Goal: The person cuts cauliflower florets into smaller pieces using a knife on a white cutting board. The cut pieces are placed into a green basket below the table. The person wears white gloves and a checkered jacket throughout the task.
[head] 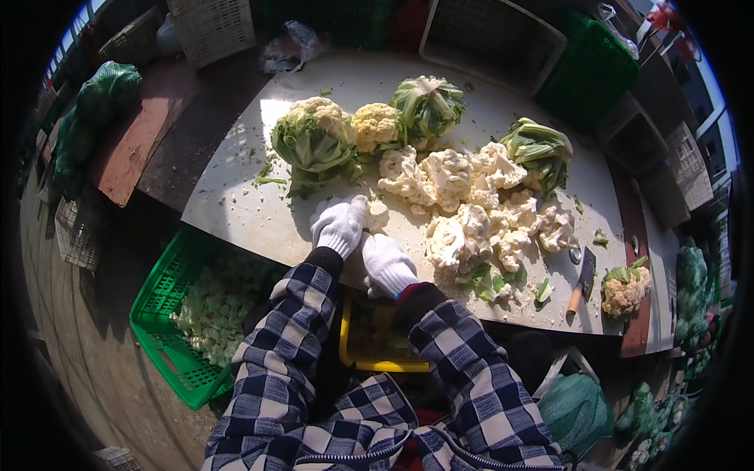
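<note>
Both hands wear white knit gloves. My left hand (339, 225) grips a small cauliflower piece (376, 215) near the front edge of a white tabletop (265, 218). Just below it, my right hand (386, 264) is close against the left one; its fingers are partly hidden, and whether they hold anything does not show. Right of the hands lies a pile of cut cauliflower pieces (450, 176). Behind them stand a leafy cauliflower head (315, 138), a yellowish cauliflower head (375, 125) and another leafy head (429, 106). A knife (583, 279) with a wooden handle rests at the right.
A green plastic crate (156, 329) of florets stands below the table's left edge, and a yellow crate (386, 366) under its front edge. One browned cauliflower (625, 294) sits at the right edge. Crates, including a grey one (492, 44), line the back.
</note>
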Motion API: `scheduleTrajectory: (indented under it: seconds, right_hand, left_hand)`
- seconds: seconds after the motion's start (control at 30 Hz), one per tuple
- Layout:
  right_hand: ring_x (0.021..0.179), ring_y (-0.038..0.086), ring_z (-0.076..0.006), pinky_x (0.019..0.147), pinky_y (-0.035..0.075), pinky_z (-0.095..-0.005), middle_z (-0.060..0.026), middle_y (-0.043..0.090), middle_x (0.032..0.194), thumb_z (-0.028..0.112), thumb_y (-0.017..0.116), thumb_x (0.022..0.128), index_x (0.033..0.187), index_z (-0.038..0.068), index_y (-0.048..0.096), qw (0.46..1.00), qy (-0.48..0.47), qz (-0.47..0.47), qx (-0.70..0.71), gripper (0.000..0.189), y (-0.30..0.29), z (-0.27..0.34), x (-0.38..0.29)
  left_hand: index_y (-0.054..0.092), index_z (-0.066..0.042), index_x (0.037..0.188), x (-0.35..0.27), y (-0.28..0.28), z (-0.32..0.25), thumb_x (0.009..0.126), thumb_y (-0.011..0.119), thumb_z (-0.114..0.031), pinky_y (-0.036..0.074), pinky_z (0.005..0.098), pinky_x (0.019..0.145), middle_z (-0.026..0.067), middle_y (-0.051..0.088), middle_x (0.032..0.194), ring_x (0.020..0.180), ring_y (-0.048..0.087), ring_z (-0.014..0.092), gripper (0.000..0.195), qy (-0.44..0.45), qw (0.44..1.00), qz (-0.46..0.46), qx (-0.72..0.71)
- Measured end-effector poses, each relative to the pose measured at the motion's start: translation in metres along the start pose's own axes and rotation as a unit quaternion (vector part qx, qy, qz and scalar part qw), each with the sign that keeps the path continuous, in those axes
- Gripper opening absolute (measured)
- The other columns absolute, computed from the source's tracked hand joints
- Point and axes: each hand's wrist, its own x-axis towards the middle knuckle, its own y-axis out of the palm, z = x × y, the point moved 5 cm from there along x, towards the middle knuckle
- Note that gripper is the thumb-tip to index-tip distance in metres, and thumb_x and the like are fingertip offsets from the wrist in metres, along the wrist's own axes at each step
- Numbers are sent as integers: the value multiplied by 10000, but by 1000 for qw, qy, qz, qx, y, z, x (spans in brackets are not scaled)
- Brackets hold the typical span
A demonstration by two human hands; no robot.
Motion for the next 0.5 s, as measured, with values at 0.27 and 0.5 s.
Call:
scheduleTrajectory:
  seconds: [0.27,0.5]
  right_hand:
    - [414,397,-167,365,344,-319,-23,422,582,455,457,991,874,53,544,557,239,61,793,428,3,-28,-33]
    - [397,409,-171,351,406,-348,-21,443,576,497,431,1002,1019,20,562,523,259,54,810,495,18,-37,-60]
  left_hand:
    - [657,-73,1016,-3,-7,20,1016,344,-334,475,461,831,182,685,916,936,626,363,408,131,991,-12,34]
    - [608,-104,1230,-14,-40,30,979,482,-379,460,428,927,185,646,1118,1067,589,349,393,-5,1000,-13,-18]
